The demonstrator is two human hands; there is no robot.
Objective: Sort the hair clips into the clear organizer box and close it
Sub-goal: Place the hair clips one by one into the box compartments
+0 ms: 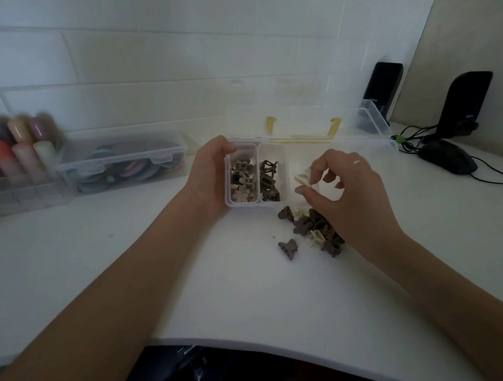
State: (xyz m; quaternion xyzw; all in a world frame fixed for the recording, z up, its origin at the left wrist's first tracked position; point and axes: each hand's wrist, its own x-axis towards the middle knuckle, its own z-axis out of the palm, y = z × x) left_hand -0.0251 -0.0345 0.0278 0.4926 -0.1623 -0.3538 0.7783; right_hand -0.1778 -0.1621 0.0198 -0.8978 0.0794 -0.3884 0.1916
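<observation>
The clear organizer box (256, 148) stands open on the white desk, its lid (285, 95) upright behind it. Its left compartment holds flower-shaped clips (242, 180); the middle one holds dark brown clips (268, 178). My left hand (210, 172) grips the box's left side, thumb over the far rim. My right hand (343, 184) pinches a cream clip (301, 178) over the right compartment. A pile of brown and cream clips (312, 227) lies in front of the box, partly under my right hand. One brown clip (289, 248) lies apart.
A closed clear box of round items (123, 160) and a rack of coloured bottles (11, 141) sit at the left. A black mouse (447, 155) with its cable and two black speakers (464, 101) are at the right. The desk's front edge curves near me.
</observation>
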